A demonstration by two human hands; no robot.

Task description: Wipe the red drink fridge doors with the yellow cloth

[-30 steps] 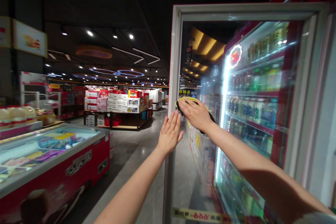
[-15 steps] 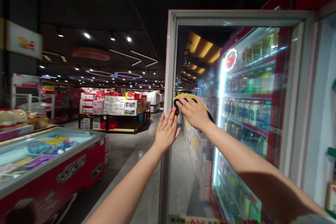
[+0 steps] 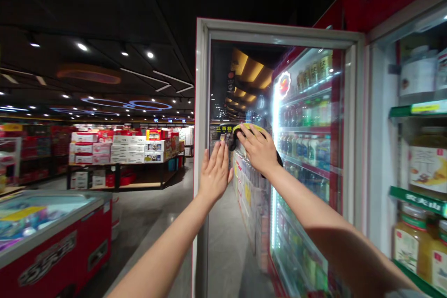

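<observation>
An upright glass door [image 3: 244,223] with a grey frame stands open in front of me. My right hand [image 3: 258,149] presses a yellow and black cloth [image 3: 240,128] against the glass, its fingers laid over the top; most of the cloth is hidden beneath the palm. Just to the left, my left hand [image 3: 213,172] lies flat with fingers stretched out, over the door's left frame [image 3: 200,79] and the glass edge beside it. A dark loop of the cloth pokes out between the two hands.
On the right, the open fridge's shelf [image 3: 415,195] carries bottles of drink [image 3: 410,242]. Through the glass appears a lit drinks cooler [image 3: 303,149]. A red chest freezer [image 3: 87,242] stands at lower left, with stacked boxes [image 3: 129,149] on a display table behind.
My view has turned right, bringing more of the fridge shelves into sight. The right hand and cloth have slid rightward over the glass, away from the door frame; the left hand has shifted slightly with them.
</observation>
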